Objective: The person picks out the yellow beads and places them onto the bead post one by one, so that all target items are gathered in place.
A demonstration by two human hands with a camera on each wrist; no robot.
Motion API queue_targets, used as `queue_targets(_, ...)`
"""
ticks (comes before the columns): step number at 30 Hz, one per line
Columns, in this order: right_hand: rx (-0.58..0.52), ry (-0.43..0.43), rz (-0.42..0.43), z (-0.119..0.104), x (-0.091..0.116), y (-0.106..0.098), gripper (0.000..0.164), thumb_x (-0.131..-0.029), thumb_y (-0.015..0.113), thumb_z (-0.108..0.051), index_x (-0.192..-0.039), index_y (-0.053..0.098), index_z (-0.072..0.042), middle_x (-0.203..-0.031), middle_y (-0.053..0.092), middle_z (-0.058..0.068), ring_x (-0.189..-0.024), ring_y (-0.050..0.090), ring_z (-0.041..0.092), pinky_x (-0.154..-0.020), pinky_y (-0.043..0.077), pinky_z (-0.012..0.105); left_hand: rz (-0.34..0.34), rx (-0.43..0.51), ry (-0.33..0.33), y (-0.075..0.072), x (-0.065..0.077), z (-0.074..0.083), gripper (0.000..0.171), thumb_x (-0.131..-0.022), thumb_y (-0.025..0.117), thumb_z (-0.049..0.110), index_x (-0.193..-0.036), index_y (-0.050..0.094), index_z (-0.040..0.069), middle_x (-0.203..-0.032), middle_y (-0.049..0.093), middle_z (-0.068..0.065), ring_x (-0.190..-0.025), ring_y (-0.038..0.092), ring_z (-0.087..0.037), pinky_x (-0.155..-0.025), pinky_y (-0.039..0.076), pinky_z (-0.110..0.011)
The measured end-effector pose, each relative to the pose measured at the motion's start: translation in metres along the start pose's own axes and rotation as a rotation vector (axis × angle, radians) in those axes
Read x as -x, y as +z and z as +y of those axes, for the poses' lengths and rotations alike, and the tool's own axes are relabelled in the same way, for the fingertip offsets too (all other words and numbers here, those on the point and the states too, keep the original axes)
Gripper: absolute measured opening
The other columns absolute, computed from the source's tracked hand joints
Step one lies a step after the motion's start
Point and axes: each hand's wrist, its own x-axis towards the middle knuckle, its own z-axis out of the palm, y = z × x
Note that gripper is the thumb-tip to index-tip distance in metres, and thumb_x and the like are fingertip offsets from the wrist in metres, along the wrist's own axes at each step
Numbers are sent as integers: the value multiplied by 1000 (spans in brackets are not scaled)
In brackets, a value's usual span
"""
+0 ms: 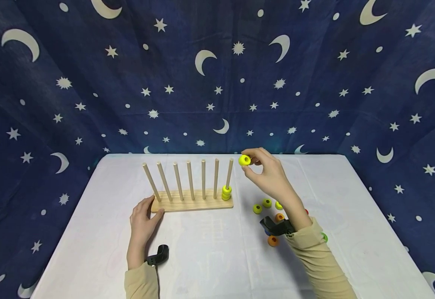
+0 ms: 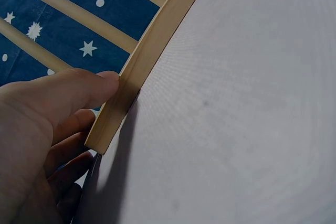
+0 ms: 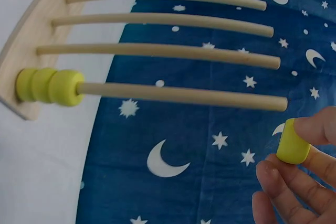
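Between thumb and fingertips, my right hand (image 1: 271,174) pinches a yellow bead (image 1: 244,160) with a hole through it. The bead is just right of the tip of the rightmost peg (image 3: 184,95), apart from it. Three yellow beads (image 3: 50,86) are stacked at the foot of that peg. Several upright pegs stand in a row on the wooden peg rack (image 1: 193,203). My left hand (image 1: 144,218) grips the rack's left end, its thumb (image 2: 107,83) on the front edge and the other fingers around the end, partly hidden behind the wood.
Loose yellow beads (image 1: 257,209), orange beads (image 1: 273,241) and a green bead (image 1: 324,237) lie on the white tabletop (image 1: 210,257) under and around my right forearm. Some are partly hidden by it. A dark blue cloth (image 1: 184,74) with moons and stars hangs behind the table.
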Motion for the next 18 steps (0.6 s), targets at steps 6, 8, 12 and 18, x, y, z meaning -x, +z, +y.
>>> queue_targets(6,-27,-32,4,-9,-8,4,34,-86,69,-13,-120,62,-14,-105,64,0,-93,58,16,-87,51,34,8,-3,-1,0,0,0,61,-89,67,24,-141,44,3,-145,42,-21,-139,28,-40,-117,11,-56)
queue_targets(8,-34,-49,8,-11,-11,5,34,-85,69,-13,-119,63,-13,-105,64,0,-92,59,16,-86,52,34,15,-5,4,0,1,0,60,-88,67,23,-140,45,2,-145,43,-21,-139,29,-40,-117,12,-57)
queue_targets(12,-51,-77,10,-13,-15,9,33,-85,69,-12,-118,63,-13,-103,65,1,-91,60,16,-85,53,35,16,-9,7,0,1,1,60,-88,68,21,-140,45,2,-145,43,-22,-139,29,-40,-117,13,-57)
queue_targets(18,-57,-78,-1,-15,-17,12,31,-85,69,-14,-116,64,-13,-99,64,2,-89,60,16,-84,53,34,0,-8,2,0,1,1,60,-89,67,20,-141,44,3,-146,41,-22,-140,28,-40,-117,13,-56)
